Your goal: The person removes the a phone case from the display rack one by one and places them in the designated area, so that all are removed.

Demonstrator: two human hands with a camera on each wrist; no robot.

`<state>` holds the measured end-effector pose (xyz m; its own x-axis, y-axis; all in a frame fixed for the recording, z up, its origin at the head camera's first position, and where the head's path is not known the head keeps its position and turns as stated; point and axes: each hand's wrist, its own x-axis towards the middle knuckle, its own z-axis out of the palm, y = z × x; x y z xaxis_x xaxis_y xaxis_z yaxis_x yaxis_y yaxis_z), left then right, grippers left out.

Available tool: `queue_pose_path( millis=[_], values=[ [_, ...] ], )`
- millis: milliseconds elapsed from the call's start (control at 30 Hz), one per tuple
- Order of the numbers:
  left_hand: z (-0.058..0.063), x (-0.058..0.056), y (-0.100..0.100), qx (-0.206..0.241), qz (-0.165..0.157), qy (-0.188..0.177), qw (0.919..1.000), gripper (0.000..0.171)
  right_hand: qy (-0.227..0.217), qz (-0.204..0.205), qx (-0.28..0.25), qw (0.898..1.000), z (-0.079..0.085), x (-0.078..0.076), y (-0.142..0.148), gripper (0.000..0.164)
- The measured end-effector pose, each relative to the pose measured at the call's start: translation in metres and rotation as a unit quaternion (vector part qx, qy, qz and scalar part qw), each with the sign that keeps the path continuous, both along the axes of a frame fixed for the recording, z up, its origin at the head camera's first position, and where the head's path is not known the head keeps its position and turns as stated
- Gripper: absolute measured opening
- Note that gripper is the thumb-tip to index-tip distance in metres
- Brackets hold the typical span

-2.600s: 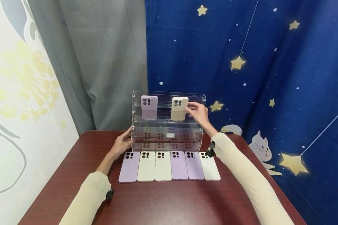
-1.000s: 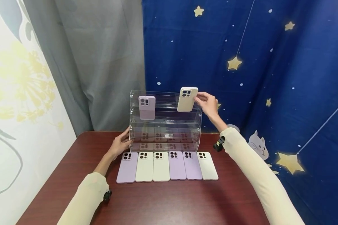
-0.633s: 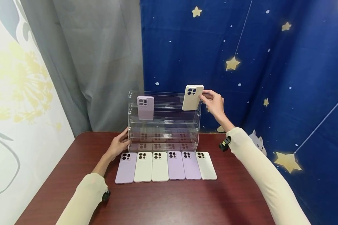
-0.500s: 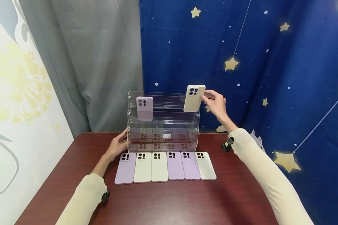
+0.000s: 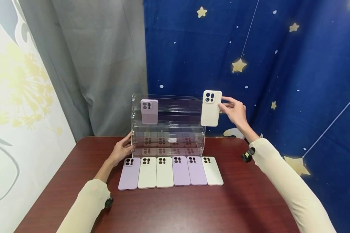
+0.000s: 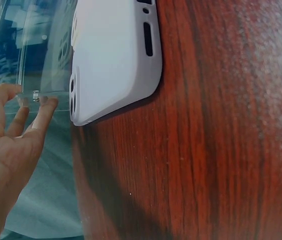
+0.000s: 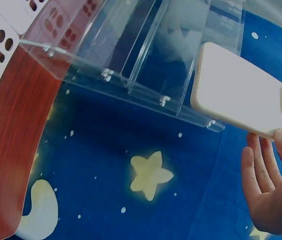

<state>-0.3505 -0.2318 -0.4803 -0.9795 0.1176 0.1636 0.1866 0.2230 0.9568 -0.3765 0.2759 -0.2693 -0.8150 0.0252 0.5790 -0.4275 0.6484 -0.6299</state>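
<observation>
Above the right end of a clear acrylic display rack [image 5: 175, 129], my right hand [image 5: 235, 111] pinches a cream phone case [image 5: 211, 113] by its right edge. The case is upright, its camera cutouts at the top left. In the right wrist view, this cream case [image 7: 241, 90] is beside the rack's side panel. A lilac phone case [image 5: 149, 113] stands in an upper tier, its lower part behind the clear lip. My left hand [image 5: 122, 150] touches the rack's left side; in the left wrist view the fingertips [image 6: 48, 102] rest against the clear panel.
Several lilac and white phone cases lie in a row before the rack, from a lilac case [image 5: 129, 174] to a white case [image 5: 213, 171]. All are on the dark red wooden table [image 5: 169, 210]. Grey and blue star-patterned curtains [image 5: 192, 48] hang behind.
My right hand has lifted the cream case out of the upper tier, then moved it right and toward me. My left hand stays at the rack's side; the view has shifted slightly.
</observation>
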Motion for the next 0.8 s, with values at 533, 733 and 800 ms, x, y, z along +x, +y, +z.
queue_pose_path(
  millis=[533, 733, 800],
  values=[
    [-0.002, -0.002, -0.003, 0.013, -0.010, 0.005, 0.9999, 0.081, -0.084, 0.003, 0.044, 0.995, -0.046, 0.029, 0.057, 0.057],
    [-0.002, -0.002, -0.003, 0.002, -0.009, 0.003, 1.0000, 0.081, -0.127, 0.012, 0.049, 0.991, -0.068, 0.038, 0.081, 0.058],
    [-0.001, -0.001, -0.002, 0.000, -0.008, 0.002, 1.0000, 0.081, -0.142, 0.019, 0.051, 0.988, -0.077, 0.040, 0.090, 0.058]
  ],
)
